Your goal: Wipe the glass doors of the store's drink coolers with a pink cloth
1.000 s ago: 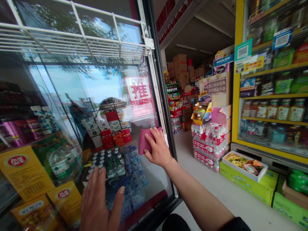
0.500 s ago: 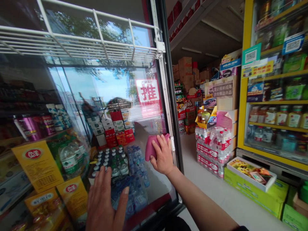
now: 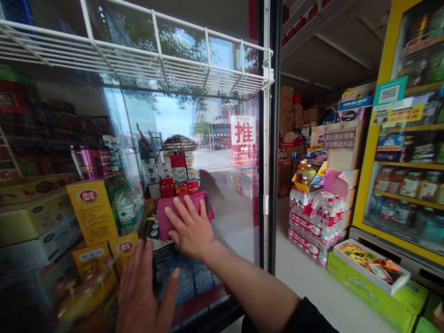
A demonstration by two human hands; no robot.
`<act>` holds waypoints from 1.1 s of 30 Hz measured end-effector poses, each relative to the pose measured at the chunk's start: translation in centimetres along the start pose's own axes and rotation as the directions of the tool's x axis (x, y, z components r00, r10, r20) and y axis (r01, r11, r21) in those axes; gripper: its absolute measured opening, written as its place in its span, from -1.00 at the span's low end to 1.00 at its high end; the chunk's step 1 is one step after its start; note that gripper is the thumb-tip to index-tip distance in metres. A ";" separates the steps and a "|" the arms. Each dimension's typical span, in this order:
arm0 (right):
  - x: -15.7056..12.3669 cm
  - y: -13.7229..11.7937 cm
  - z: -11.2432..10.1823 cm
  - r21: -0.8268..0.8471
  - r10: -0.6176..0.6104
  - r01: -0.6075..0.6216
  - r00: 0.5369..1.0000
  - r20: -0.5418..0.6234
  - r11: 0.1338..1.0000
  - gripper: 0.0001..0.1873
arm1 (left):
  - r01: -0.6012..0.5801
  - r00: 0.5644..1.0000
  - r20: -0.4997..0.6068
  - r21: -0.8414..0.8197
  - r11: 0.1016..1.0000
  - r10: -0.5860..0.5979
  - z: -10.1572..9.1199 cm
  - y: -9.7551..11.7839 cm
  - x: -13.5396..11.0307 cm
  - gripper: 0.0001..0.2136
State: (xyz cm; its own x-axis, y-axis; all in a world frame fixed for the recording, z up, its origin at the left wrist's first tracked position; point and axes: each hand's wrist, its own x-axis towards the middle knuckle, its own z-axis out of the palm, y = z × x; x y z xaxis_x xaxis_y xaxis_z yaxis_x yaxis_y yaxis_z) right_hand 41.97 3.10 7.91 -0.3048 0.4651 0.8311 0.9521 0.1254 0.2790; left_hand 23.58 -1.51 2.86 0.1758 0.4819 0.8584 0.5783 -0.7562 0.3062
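Observation:
A pink cloth (image 3: 183, 212) lies flat against the glass door (image 3: 229, 203). My right hand (image 3: 192, 226) holds it there, fingers spread over it and palm toward the pane. Part of the cloth is hidden under the hand. Lower left, my left hand (image 3: 142, 291) is open with its thumb apart, and nothing is in it. It is at the glass, but whether it touches cannot be told. Above both hands a white wire rack (image 3: 173, 60) runs across the door.
The door's dark frame and white rail (image 3: 266, 185) stand right of the hands. Beyond are shrink-wrapped bottle packs (image 3: 308, 231), a green carton (image 3: 374, 282) bearing an open tray, and a yellow-framed drinks cooler (image 3: 367, 175). Through the glass show yellow boxes (image 3: 92, 212) and stacked goods.
My right hand has swept the pink cloth left across the glass, away from the door's edge. The view has turned left. My left hand keeps nearly the same place in view.

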 end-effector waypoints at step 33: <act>1.2 3.7 -1.4 -0.169 0.121 -0.140 0.985 -0.121 0.976 -0.16 | 0.020 0.995 -0.098 0.154 0.988 -0.005 -3.0 -8.1 1.1 -0.23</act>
State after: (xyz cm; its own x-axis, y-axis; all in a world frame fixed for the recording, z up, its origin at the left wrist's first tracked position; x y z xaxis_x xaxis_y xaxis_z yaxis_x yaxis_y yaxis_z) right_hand 45.10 2.91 10.64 -0.1886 0.3669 0.9109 0.9672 -0.0913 0.2371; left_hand 16.70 3.86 2.49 0.0943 0.4399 0.8931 0.6974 -0.6694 0.2561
